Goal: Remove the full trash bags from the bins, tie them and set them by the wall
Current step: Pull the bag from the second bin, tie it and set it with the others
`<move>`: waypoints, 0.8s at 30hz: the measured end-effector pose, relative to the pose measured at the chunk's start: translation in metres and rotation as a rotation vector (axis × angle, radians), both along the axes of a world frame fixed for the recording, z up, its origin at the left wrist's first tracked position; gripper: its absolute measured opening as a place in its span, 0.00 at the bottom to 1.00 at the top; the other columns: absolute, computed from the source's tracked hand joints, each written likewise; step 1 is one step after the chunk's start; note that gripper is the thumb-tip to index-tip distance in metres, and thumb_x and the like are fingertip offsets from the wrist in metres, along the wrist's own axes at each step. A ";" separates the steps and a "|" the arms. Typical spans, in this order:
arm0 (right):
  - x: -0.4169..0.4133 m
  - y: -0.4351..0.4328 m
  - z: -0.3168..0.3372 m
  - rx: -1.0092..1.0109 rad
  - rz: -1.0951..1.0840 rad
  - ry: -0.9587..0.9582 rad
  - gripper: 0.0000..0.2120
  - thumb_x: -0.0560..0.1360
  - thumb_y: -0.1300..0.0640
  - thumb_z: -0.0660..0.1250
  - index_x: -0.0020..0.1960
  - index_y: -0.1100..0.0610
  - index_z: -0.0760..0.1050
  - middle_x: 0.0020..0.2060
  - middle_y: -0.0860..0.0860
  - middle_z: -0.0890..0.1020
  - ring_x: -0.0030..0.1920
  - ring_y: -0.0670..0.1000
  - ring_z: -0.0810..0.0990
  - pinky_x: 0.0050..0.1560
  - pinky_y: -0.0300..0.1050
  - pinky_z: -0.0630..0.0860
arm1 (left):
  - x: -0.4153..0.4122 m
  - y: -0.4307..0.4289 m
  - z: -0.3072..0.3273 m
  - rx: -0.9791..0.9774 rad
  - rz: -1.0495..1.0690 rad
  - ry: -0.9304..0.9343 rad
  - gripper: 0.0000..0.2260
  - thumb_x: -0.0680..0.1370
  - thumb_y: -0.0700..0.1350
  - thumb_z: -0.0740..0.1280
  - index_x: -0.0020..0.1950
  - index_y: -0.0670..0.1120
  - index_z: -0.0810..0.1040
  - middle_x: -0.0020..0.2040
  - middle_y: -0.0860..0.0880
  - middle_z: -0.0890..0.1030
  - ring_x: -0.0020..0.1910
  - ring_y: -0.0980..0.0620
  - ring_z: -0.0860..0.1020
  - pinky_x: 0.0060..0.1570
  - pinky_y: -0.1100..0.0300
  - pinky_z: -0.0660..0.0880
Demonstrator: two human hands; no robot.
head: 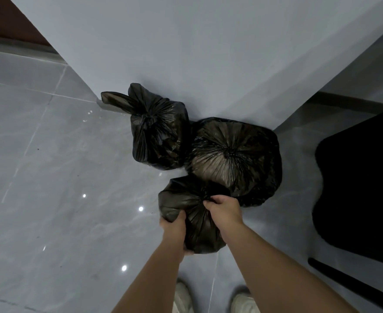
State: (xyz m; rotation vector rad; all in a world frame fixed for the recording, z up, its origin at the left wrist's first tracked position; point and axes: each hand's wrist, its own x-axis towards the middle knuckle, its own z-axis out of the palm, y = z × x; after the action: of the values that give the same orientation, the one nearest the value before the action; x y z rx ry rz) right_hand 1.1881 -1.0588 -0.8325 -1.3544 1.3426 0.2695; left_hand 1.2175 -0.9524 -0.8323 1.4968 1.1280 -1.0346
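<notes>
2 tied bags, bag 1 (pixel 157 129) and bag 2 (pixel 233 157), already sit on the floor (pixel 50 177) against the wall (pixel 186 53). Bag 3 (pixel 190 213) is just in front of them, touching bag 2, with its neck gathered. The right hand (pixel 225 208) is closed on that neck; the left hand (pixel 174 229) is clamped on its lower side. Judging by this, the task is nearly finished: bag 3 only needs releasing. No bins are in view.

No readable text, label, brand, number or sign shows anywhere in the view.
</notes>
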 end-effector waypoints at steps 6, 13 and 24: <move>0.008 -0.017 0.000 -0.028 0.000 -0.048 0.06 0.72 0.57 0.71 0.49 0.54 0.82 0.39 0.47 0.82 0.50 0.53 0.82 0.58 0.52 0.77 | 0.023 -0.014 -0.015 -0.059 -0.070 -0.109 0.26 0.79 0.52 0.61 0.74 0.59 0.54 0.69 0.44 0.68 0.63 0.35 0.71 0.41 0.40 0.77; 0.014 -0.002 -0.005 0.136 -0.005 -0.072 0.11 0.73 0.59 0.70 0.55 0.53 0.80 0.45 0.48 0.82 0.52 0.52 0.80 0.61 0.55 0.75 | 0.045 0.004 -0.032 0.022 -0.219 -0.311 0.32 0.78 0.55 0.62 0.76 0.52 0.51 0.72 0.41 0.66 0.65 0.37 0.70 0.61 0.40 0.72; 0.000 -0.012 -0.001 0.208 0.240 -0.028 0.24 0.76 0.57 0.65 0.71 0.51 0.66 0.68 0.51 0.71 0.66 0.53 0.72 0.66 0.52 0.71 | 0.056 -0.024 -0.020 -0.046 -0.546 -0.268 0.25 0.81 0.53 0.54 0.77 0.55 0.51 0.73 0.43 0.63 0.69 0.39 0.65 0.65 0.40 0.67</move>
State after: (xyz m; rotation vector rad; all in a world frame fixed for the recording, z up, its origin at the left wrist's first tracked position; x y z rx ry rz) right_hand 1.1882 -1.0707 -0.8339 -1.3372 1.0956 0.5357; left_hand 1.2732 -0.9768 -0.8527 1.8923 0.5089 -1.1615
